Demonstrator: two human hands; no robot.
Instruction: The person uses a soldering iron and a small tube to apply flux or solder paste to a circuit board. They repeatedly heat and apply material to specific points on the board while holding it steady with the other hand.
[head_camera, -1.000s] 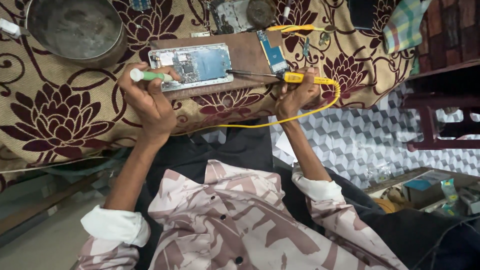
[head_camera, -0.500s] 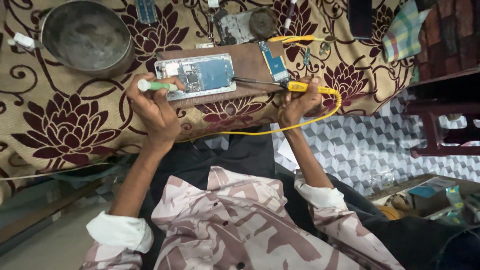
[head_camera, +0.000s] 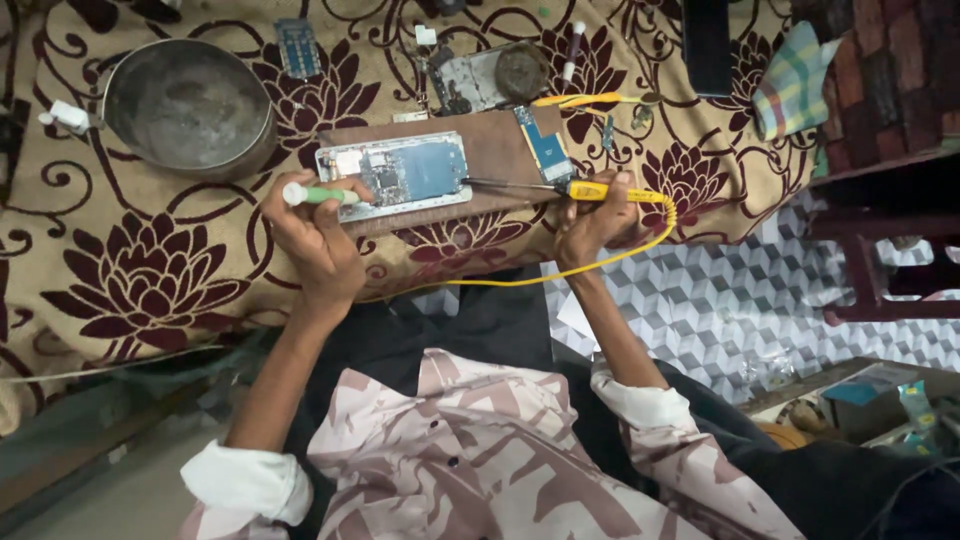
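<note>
Green-handled tool (head_camera: 318, 194): tip hidden under left hand (head_camera: 318, 245) fingers. Yellow-handled soldering iron (head_camera: 560, 187): rear of grip covered by right hand (head_camera: 592, 222); its tip on the opened blue-board phone (head_camera: 398, 175) too small to resolve. Dark rectangular slab (head_camera: 706, 40) far right cut by top edge. Round grey metal bowl (head_camera: 188, 106): contents unclear. Clutter at near right corner blurred. Floral-cloth desk (head_camera: 120, 290) runs off left edge.

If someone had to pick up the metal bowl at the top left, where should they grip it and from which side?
Probably by the rim, from above. The bowl sits upright and open on the patterned cloth, wide and round, so its body looks too broad to wrap. Its near rim faces the left hand and has open cloth around it; a thumb inside and fingers outside should pinch it there.
</note>
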